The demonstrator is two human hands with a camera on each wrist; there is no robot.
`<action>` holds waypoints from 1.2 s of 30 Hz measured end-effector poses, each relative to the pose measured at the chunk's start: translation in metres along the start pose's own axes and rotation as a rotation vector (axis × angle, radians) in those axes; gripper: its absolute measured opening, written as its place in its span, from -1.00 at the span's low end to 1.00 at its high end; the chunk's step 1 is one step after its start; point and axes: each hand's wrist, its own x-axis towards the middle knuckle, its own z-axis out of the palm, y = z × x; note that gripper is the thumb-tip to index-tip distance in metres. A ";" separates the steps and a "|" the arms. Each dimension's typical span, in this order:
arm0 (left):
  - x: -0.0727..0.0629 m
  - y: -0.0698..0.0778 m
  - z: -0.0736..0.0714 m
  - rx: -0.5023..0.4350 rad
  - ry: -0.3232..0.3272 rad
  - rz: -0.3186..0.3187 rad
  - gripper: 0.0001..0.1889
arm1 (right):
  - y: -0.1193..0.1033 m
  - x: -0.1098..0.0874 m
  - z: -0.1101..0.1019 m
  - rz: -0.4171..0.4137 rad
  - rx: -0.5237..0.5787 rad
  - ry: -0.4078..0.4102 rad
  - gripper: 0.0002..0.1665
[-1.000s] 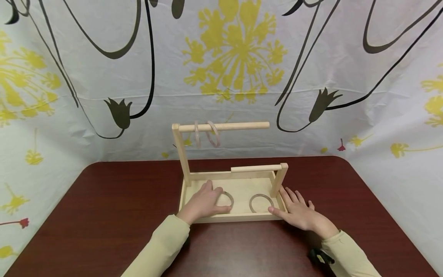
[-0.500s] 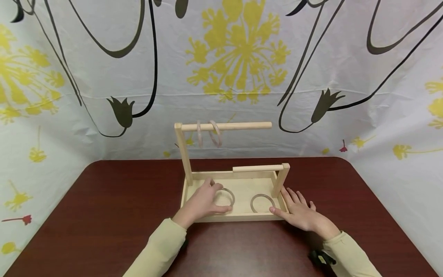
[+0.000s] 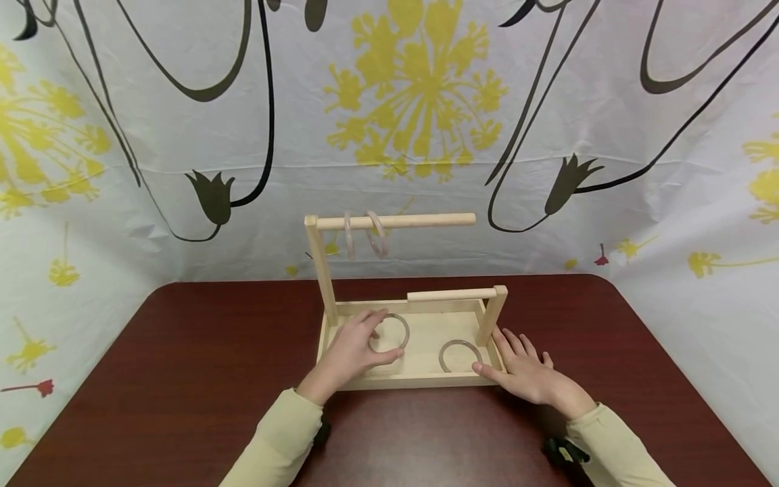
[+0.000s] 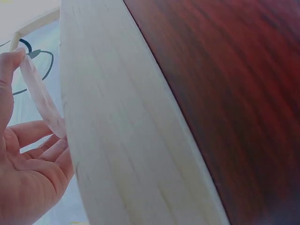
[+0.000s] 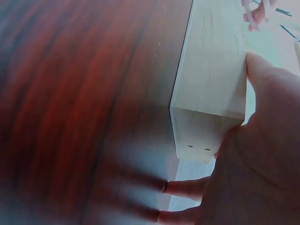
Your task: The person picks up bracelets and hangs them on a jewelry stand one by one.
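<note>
My left hand (image 3: 349,348) pinches a pale, translucent bangle (image 3: 407,330) between thumb and fingertips, over the left part of a shallow wooden tray (image 3: 420,383). In the left wrist view the bangle (image 4: 43,99) stands tilted between thumb and fingers, beside the tray's wall. A second bangle (image 3: 459,342) lies in the tray at the front right. My right hand (image 3: 526,372) rests spread at the tray's right front corner, thumb on the front rim and fingers along the outer right side. In the right wrist view two of its fingertips touch the table.
Two bangles hang on the tall upper bar (image 3: 432,220), whose post rises at the tray's left; its right end is free. A shorter, lower bar (image 3: 453,295) reaches leftward from the right post (image 3: 491,316). The dark red table (image 3: 213,379) backs onto a patterned curtain (image 3: 414,135).
My left hand has raised the bangle's near side, shifting it slightly back and up from the tray floor. The right hand has stayed at the corner.
</note>
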 end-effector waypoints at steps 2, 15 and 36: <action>0.000 0.000 0.001 -0.010 0.018 0.010 -0.26 | 0.000 0.000 0.000 -0.002 -0.003 0.002 0.13; 0.000 0.006 0.002 -0.060 0.083 0.007 -0.31 | 0.001 0.000 -0.001 0.008 0.009 -0.030 0.14; 0.009 0.013 0.008 -0.321 0.164 0.066 -0.33 | 0.002 0.000 -0.003 0.007 0.038 -0.036 0.14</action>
